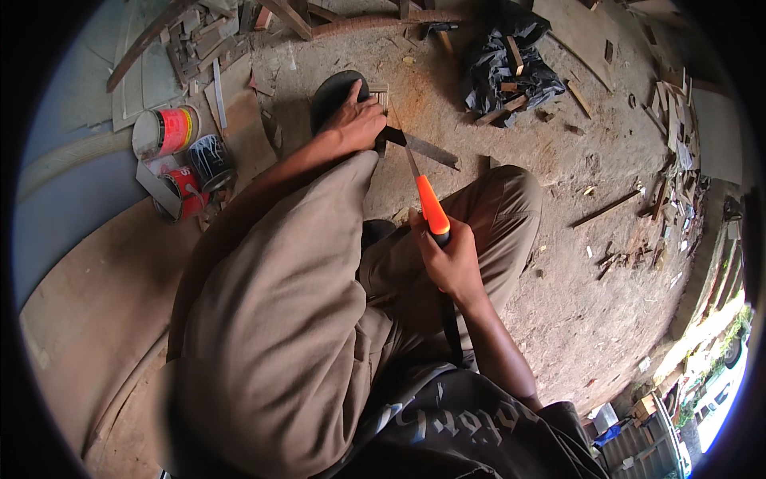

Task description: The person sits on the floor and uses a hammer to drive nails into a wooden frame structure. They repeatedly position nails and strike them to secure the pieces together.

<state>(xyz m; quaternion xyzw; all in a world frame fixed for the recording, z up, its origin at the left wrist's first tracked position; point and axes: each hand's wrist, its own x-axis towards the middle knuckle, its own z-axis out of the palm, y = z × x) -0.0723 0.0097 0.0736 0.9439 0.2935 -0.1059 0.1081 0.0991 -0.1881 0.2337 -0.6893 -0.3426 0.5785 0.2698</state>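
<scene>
Orange-handled saw (432, 204), centre frame, sits gripped in the right hand (455, 259); the left hand (357, 124) lies at pale wood (381, 90), upper centre, its hold we cannot tell. We judge sawing in hand; next stroke needs bracing.

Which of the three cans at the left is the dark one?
The black cylindrical can, rightmost of the trio. The others show bright labels: a red-and-yellow cylindrical can higher in the picture, and a red cylindrical can below-left.

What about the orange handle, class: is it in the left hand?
No: the right hand grips the orange handle, and the left hand is apart from it.
</scene>
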